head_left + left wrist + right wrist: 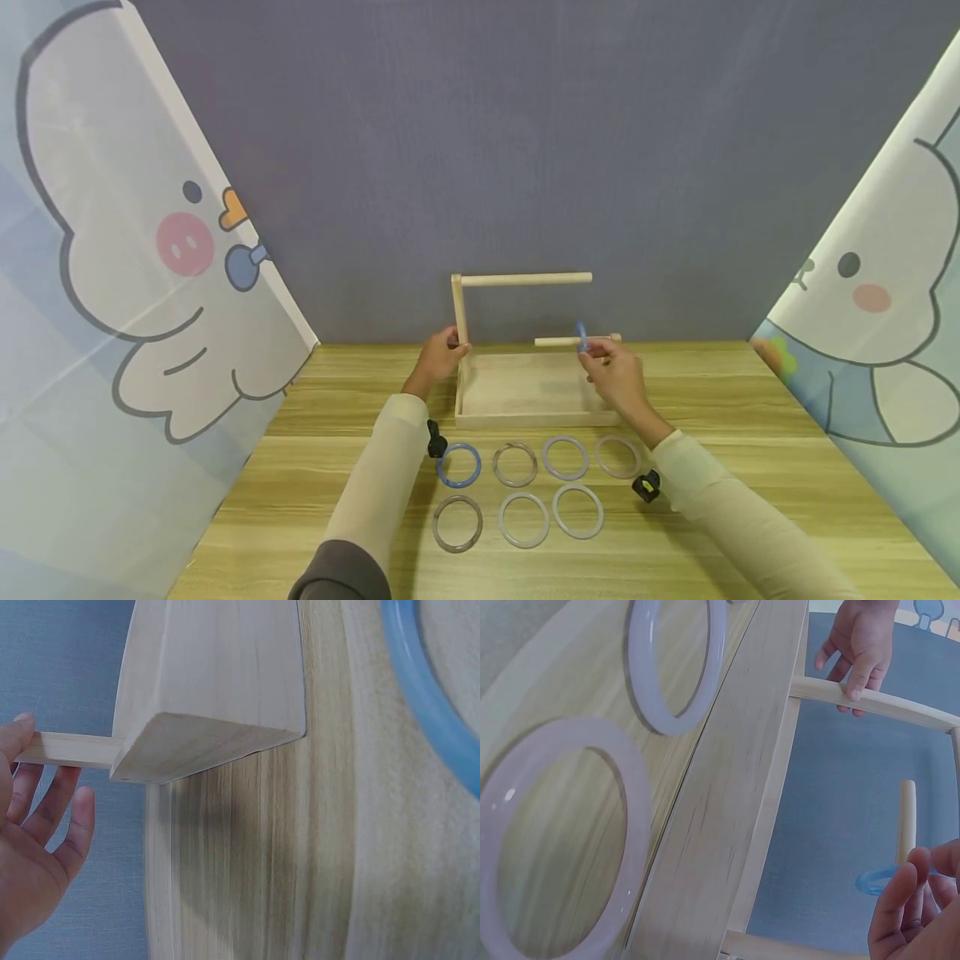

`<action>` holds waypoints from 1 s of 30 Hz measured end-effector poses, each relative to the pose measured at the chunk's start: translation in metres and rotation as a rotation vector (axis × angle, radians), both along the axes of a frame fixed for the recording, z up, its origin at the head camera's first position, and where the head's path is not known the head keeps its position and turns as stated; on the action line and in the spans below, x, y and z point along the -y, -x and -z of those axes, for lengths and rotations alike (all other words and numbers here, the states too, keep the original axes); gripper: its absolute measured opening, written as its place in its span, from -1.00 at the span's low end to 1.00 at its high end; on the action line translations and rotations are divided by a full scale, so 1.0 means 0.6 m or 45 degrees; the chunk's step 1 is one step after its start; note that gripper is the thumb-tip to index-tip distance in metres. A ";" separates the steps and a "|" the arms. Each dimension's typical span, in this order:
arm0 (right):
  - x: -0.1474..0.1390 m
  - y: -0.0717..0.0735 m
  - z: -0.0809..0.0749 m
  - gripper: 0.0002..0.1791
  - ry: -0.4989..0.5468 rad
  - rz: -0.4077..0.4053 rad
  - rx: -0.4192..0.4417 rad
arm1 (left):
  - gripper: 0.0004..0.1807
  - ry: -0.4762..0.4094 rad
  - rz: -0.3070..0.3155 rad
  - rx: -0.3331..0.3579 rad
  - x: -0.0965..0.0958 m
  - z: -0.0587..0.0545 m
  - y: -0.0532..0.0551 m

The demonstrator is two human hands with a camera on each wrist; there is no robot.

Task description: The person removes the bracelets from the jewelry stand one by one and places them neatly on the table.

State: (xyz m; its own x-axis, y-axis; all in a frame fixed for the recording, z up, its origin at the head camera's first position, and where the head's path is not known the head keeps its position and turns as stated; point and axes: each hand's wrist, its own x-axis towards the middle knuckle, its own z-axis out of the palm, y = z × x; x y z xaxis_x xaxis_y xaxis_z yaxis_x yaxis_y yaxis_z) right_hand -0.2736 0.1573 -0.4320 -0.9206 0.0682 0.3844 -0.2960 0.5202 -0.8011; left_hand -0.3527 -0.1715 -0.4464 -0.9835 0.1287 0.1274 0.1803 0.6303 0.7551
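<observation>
A wooden rack (537,420) with a tray-like base has a left post (460,312) carrying a long upper bar (525,279). My left hand (438,358) grips that post between thumb and fingers, as the left wrist view also shows at the post (71,748). At the rack's right side, my right hand (618,375) pinches a blue bangle (582,336). This bangle stands on edge around the short lower bar (555,342). In the right wrist view the blue bangle (871,882) overlaps the bar (907,817) close to my fingertips; my palm hides part of it.
In front of the rack several bangles lie flat in two rows, among them a blue one (459,465), a brown one (457,524), a lavender one (566,458) and a white one (524,520). A grey wall (525,167) stands behind the rack; printed panels flank the table.
</observation>
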 end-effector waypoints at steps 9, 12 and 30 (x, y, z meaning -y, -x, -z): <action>0.012 0.002 0.001 -0.74 0.019 -0.028 0.017 | -0.58 0.019 0.008 -0.009 0.001 0.004 0.002; 0.016 0.003 0.001 -0.73 0.032 -0.037 0.019 | -0.58 0.014 0.007 -0.006 0.001 0.002 0.001; 0.041 0.007 0.000 -0.73 0.030 -0.053 0.030 | -0.57 0.010 -0.014 0.010 0.002 0.006 0.007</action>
State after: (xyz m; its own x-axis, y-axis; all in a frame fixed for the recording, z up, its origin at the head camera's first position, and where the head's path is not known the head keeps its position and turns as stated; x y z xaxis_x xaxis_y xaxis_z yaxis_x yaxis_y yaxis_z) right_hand -0.2777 0.1325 -0.4321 -0.9316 0.0383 0.3616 -0.2982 0.4884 -0.8201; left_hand -0.3567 -0.1729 -0.4500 -0.9858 0.1186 0.1190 0.1675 0.6380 0.7516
